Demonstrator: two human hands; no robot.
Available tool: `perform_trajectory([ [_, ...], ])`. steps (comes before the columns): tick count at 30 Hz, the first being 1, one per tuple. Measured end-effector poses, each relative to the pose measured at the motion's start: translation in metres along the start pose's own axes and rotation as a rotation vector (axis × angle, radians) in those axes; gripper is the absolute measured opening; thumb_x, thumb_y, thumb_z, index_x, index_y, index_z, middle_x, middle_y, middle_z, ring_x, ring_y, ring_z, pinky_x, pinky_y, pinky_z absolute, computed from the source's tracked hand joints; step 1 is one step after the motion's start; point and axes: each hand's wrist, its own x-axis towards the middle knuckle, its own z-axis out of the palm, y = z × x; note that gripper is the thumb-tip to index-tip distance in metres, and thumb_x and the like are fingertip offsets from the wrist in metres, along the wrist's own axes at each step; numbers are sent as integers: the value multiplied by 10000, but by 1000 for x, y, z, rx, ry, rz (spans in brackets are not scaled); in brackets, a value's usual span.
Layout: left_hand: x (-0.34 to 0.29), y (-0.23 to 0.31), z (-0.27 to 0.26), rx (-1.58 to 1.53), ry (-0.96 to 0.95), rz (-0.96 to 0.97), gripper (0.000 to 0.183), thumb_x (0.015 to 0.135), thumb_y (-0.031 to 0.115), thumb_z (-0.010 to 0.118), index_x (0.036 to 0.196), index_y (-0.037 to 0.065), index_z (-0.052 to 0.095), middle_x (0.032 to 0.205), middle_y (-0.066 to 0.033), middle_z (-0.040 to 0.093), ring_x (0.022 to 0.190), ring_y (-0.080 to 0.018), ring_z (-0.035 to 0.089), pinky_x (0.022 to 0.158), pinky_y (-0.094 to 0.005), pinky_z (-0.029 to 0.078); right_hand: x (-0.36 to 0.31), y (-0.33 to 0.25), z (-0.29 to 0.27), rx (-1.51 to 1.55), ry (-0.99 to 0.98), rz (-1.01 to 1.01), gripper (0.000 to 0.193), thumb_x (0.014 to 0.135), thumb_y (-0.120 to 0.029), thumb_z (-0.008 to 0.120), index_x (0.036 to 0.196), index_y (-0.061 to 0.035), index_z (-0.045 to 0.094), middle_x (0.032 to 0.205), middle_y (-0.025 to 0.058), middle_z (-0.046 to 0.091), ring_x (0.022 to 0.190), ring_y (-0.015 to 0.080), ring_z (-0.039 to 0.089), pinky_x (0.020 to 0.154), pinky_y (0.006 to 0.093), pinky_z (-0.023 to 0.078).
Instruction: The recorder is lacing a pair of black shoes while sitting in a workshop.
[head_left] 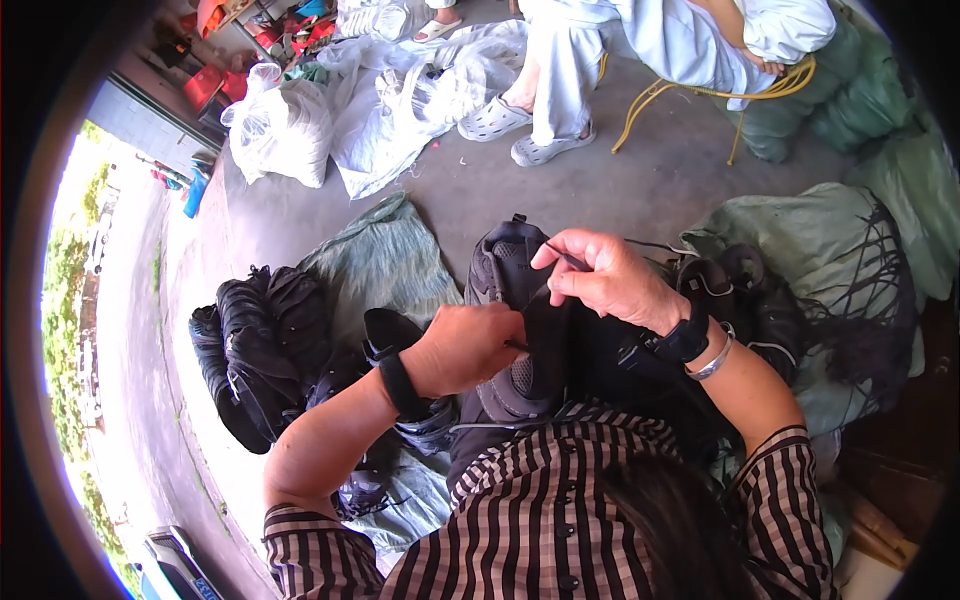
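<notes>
A dark grey and black sneaker (492, 262) lies in front of me, close to my body, its mesh and overlays showing. My left hand (468, 345) is closed over the sneaker's middle, with a short dark lace end poking out by the fingers. Above the sneaker's right side, my right hand (612, 278) pinches a thin black shoelace (572, 259) between thumb and fingertips. Where the lace runs between the hands is hard to make out against the dark upper. Part of the sneaker is hidden under my left hand.
Dark shoes (262, 345) are heaped at the left beside a green woven sack (385, 255). More dark shoes (708, 278) stand at the right, near loose black laces (865, 300) on a pale green sack (800, 215). Ahead, a person in grey clogs (497, 118) sits near a white bag (285, 130).
</notes>
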Motion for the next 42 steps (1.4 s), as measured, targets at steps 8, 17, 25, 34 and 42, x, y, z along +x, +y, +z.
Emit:
perform_trajectory([
  [8, -5, -14, 14, -117, 235, 166, 286, 645, -27, 694, 880, 104, 598, 878, -33, 576, 734, -221, 626, 617, -314, 527, -5, 23, -9, -101, 2, -30, 182, 837, -15, 586, 1010, 39, 600, 917, 56, 650, 735, 71, 586, 675, 225, 483],
  [17, -19, -20, 75, -309, 681, -17, 276, 647, -50, 696, 868, 68, 581, 846, -70, 554, 712, -241, 605, 635, -314, 516, -7, 41, -38, -121, 129, -107, 107, 844, -98, 641, 896, -5, 646, 818, -4, 634, 688, 47, 555, 599, 207, 449],
  [25, -32, -33, 82, -662, 623, -470, 187, 848, 43, 636, 988, 33, 512, 736, -55, 508, 678, -156, 528, 624, -271, 445, -29, 24, -38, -229, 48, 136, 168, 882, -162, 617, 885, 0, 662, 740, -13, 600, 601, 25, 508, 503, 192, 389],
  [34, -21, -42, 28, -896, 497, -415, 98, 877, 6, 579, 930, 31, 500, 805, -10, 560, 705, -66, 544, 626, -240, 464, -35, 25, 7, -1060, 431, -625, 172, 749, -53, 700, 910, -72, 643, 896, 77, 603, 698, 253, 630, 604, 333, 511],
  [42, -16, -54, 15, -984, 485, -350, 135, 898, 25, 520, 1031, 43, 529, 843, 40, 528, 722, -35, 467, 644, -197, 410, -18, 48, 28, -911, 108, -528, 151, 715, -94, 730, 813, -41, 627, 723, 56, 572, 647, 239, 612, 570, 321, 482],
])
